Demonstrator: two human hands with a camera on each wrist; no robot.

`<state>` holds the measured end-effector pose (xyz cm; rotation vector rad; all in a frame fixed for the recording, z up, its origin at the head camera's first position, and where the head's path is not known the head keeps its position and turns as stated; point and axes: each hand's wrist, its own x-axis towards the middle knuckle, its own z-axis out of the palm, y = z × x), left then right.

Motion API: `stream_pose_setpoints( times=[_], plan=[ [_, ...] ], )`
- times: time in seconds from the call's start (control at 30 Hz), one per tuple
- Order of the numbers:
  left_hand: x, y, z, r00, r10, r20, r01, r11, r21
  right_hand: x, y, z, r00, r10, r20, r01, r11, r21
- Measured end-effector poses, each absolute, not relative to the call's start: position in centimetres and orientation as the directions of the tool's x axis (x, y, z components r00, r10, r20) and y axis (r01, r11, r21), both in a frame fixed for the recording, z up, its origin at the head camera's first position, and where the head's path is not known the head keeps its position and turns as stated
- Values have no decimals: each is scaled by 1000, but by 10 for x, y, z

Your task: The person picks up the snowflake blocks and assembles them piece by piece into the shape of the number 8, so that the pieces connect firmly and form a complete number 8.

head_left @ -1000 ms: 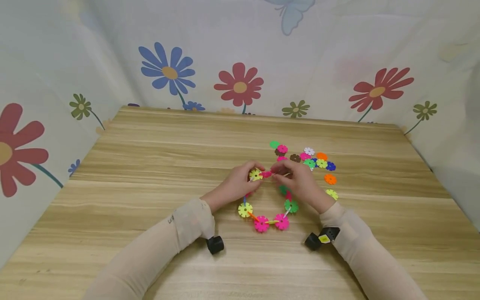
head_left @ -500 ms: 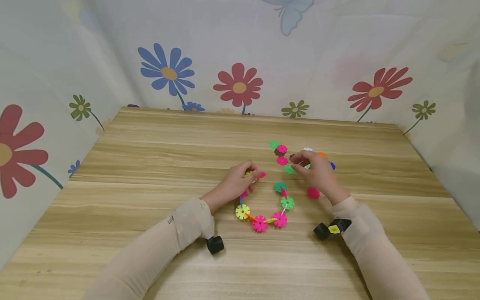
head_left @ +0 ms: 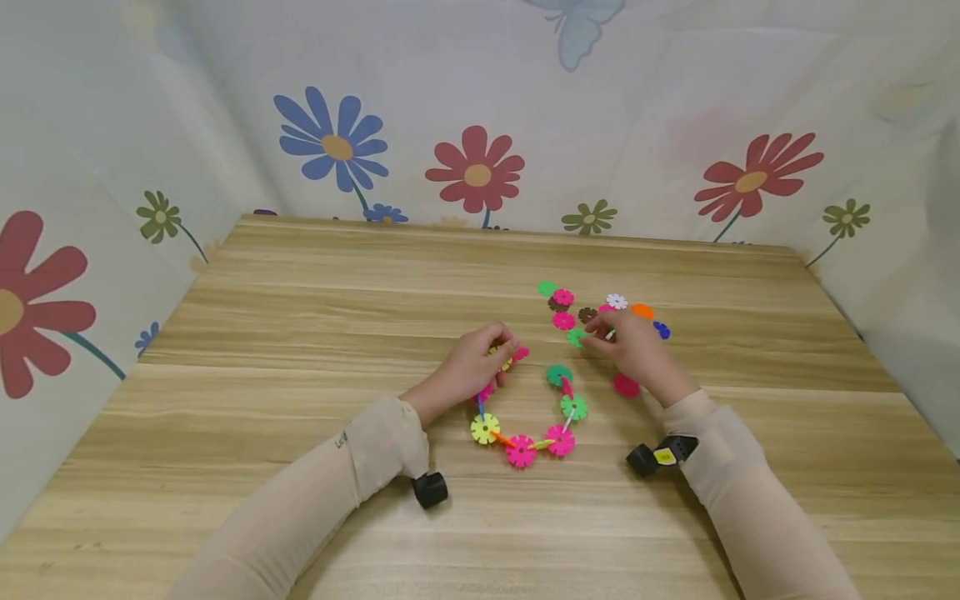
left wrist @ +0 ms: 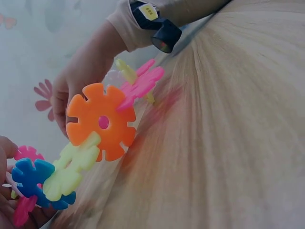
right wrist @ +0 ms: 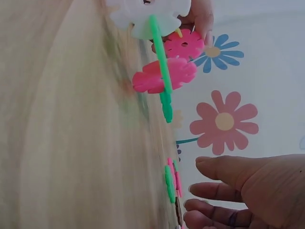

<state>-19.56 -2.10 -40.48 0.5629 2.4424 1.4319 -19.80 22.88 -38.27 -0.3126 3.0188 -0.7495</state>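
A curved chain of slotted plastic flower discs lies open-ended on the table. My left hand pinches it near one end, at a yellow disc, with a pink disc sticking out past the fingertips. At the other end is a teal disc. In the left wrist view, an orange disc of the chain stands in front. My right hand hovers over loose discs, fingertips right at a green disc. Its fingers look relaxed and apart in the right wrist view, holding nothing.
Loose discs lie behind and around the right hand: white, orange, blue and brown. A pink disc lies below the right wrist. Flower-printed cloth rises behind the wooden table.
My right hand has left the chain's pink end disc and moved right to the loose discs, lowering slightly lately. The left hand keeps its pinch, and the chain's ends now stand apart uncovered.
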Motion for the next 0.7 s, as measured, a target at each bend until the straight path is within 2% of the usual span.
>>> stream_pose_setpoints(
  times=[0.23, 0.7],
  plan=[
    [-195, -21, -403, -893, 448, -40, 181, 441, 879, -198, 228, -384, -978, -206, 25, -197, 881, -429],
    [-198, -22, -406, -890, 454, -48, 165, 418, 893, -207, 229, -398, -981, -190, 47, -187, 843, -505]
  ],
)
